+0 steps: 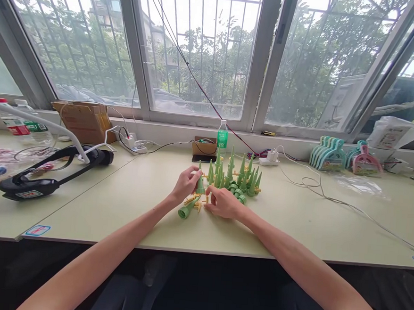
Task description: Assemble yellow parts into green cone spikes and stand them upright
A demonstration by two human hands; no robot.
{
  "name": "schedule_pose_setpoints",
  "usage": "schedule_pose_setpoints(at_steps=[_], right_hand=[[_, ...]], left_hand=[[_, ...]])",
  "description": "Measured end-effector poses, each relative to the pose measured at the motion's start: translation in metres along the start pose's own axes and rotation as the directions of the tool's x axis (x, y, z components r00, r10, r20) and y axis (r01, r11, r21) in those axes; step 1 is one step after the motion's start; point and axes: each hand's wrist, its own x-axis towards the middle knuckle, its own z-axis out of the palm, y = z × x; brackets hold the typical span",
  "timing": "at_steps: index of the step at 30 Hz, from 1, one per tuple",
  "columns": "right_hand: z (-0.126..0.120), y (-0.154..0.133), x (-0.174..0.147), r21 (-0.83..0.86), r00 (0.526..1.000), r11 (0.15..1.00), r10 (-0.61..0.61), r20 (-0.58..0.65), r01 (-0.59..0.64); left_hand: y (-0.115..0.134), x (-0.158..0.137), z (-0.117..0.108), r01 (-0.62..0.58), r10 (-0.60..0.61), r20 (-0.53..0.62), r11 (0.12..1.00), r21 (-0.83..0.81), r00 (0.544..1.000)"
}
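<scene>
My left hand [186, 182] pinches a green cone [200, 186] above the table [97, 204]; my right hand [224, 204] curls by a yellow piece [206, 199] — I can't tell if it's gripped; a careless bump could tip the other cones [242, 168] beside it.

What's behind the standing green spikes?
Behind the green spikes: a green-labelled bottle, with a small brown box to its left and a white power strip farther right. Spikes partly cover the bottle's lower end; whatever sits directly behind the dense cluster is hidden.
</scene>
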Motion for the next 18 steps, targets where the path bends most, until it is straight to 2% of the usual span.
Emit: schedule_pose_setpoints(at_steps=[9,18], right_hand=[[0.0011,0.0015,0.0003,0.031,0.998,0.997,-0.065,0.005,0.065],[0.0021,0.0004,-0.0011,0.058,0.993,0.992,-0.107,-0.049,0.110]], left_hand=[[-0.0004,0.0003,0.0005,0.024,-0.024,-0.012,1.000,-0.009,1.000],[-0.0001,0.0009,0.0001,0.041,-0.041,0.001,0.998,-0.053,0.999]])
